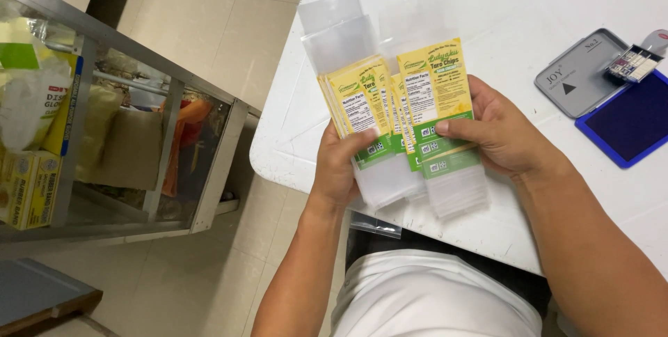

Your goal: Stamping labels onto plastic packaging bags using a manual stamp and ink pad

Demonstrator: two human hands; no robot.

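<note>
Both my hands hold a fanned stack of clear plastic pouches (400, 111) with yellow and green printed labels, above the near edge of a white table (501, 10). My left hand (337, 166) grips the left part of the stack, thumb across the front labels. My right hand (504, 135) grips the right part, its thumb pressed on the frontmost pouch (438, 86). The pouches' clear ends stick out above and below the labels.
An open blue ink pad (630, 121) with a grey lid (581, 72) lies at the table's right, a small stamp (637, 62) resting on it. To the left stands a metal-framed glass shelf (174, 114) holding boxes and bags over a tiled floor.
</note>
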